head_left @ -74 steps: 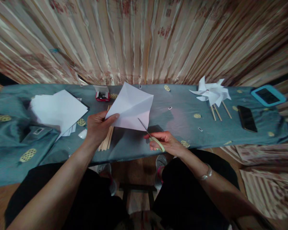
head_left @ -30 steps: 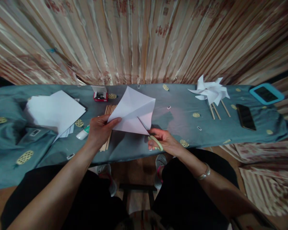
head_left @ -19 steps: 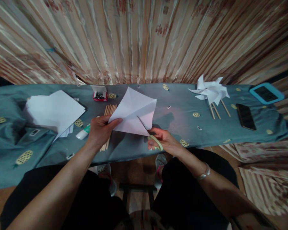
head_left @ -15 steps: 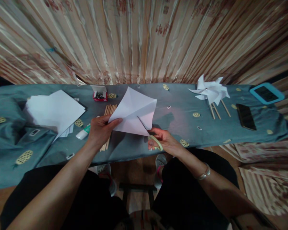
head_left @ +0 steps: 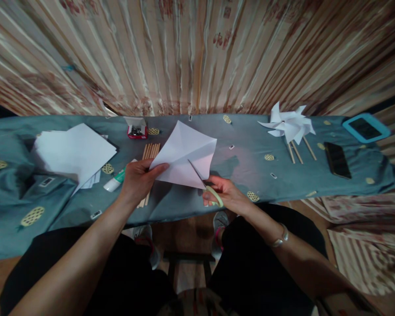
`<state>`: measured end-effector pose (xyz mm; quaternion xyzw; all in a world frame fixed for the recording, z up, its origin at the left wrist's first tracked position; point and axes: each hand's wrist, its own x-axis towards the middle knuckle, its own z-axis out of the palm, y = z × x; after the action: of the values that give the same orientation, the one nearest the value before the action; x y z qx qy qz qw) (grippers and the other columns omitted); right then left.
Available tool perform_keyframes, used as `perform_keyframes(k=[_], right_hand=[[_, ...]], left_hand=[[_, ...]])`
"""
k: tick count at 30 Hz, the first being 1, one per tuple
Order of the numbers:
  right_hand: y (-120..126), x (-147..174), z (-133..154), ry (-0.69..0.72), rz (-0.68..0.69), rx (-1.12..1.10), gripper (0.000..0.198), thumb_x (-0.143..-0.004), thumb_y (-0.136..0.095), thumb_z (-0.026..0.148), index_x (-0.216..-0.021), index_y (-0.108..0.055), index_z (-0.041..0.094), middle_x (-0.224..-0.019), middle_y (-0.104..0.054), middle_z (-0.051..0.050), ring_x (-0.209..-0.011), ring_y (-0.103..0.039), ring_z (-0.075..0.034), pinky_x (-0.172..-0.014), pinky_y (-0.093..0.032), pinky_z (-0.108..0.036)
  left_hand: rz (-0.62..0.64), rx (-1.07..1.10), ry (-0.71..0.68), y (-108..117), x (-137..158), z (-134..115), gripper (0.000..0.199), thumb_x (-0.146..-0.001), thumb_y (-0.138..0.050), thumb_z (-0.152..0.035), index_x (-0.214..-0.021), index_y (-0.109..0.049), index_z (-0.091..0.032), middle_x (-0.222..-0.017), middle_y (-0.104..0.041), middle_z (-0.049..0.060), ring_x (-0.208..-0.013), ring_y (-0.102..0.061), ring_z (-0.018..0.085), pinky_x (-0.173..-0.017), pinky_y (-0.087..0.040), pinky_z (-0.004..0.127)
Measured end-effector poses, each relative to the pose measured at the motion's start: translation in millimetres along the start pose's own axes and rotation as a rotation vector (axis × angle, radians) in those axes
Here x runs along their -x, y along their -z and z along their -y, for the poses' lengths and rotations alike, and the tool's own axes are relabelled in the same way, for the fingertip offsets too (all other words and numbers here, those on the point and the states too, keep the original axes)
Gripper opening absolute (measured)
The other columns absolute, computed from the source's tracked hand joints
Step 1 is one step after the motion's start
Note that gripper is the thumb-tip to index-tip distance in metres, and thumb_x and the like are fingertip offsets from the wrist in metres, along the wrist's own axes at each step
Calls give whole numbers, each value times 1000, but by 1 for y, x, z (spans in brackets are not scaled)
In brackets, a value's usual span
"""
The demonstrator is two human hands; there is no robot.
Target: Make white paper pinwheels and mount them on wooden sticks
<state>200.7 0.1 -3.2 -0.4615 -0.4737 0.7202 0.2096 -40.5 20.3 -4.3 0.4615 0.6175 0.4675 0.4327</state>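
Note:
A creased square sheet of white paper [head_left: 184,151] is held above the table by my left hand [head_left: 139,177], its thumb on top and fingers underneath at the left corner. My right hand [head_left: 225,193] is closed around the pale green handles of a pair of scissors [head_left: 213,196]. One dark blade lies over the paper, pointing from the near right corner toward the middle; the other blade is hidden beneath the sheet. Under the paper's left side lies a row of wooden sticks [head_left: 150,151], and a glue stick [head_left: 114,181] is beside my left hand.
Stacked white paper [head_left: 75,151] lies at left on the blue-grey tablecloth [head_left: 246,145]. A small open red box [head_left: 138,131] with shiny pieces stands at the back. Right are white paper pinwheels [head_left: 289,125] on sticks, a black phone [head_left: 337,161] and a blue-framed device [head_left: 366,127].
The paper has shifted very slightly to the right and nearer to me. Both hands keep their grips, and the scissors stay in almost the same place.

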Motion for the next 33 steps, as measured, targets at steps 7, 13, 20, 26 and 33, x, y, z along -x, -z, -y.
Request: perform_keyframes(k=[7,13,20,26,33], right_hand=[[-1,1,3,-11,-10,15,72,-63,-82,46,-122,-56,14,-60,-60,4,-52,-50,-8,-51,-42,-25],[-2,0,3,-9,-20,-12,71,-61,-83,45,-119,-56,13,-59,-60,4,-51,-50,-8,-51,-42,-24],[0,-1,-1,5,-13,2,69,-63,-82,45,-119,-56,14,-58,-60,5,-50,-50,-7,-50,-42,-23],[-1,-1,0,-1,-22,-2,70,-63,-82,43,-120,-56,13,-59,-61,4,-50,-50,-7,-49,-41,-23],[-3,-1,-1,-16,-29,-36,72,-62,-83,41,-121,-55,12,-58,-61,4,-49,-50,-7,-51,-42,-23]], left_hand=[[-7,10,5,0,0,0,14,-61,-79,-30,-72,-77,-22,-70,-74,2,-61,-62,18,-54,-51,27],[1,12,10,-1,0,1,14,-61,-78,-31,-72,-77,-23,-71,-75,2,-60,-62,18,-56,-51,28],[6,8,24,-2,1,-2,11,-61,-78,-30,-68,-76,-23,-68,-73,1,-60,-61,17,-55,-49,26],[2,13,21,-2,1,-2,13,-61,-78,-32,-70,-77,-22,-68,-72,1,-59,-60,16,-54,-48,26],[8,-10,8,-2,1,-1,11,-62,-78,-32,-66,-75,-22,-63,-70,0,-56,-58,16,-51,-45,25]])
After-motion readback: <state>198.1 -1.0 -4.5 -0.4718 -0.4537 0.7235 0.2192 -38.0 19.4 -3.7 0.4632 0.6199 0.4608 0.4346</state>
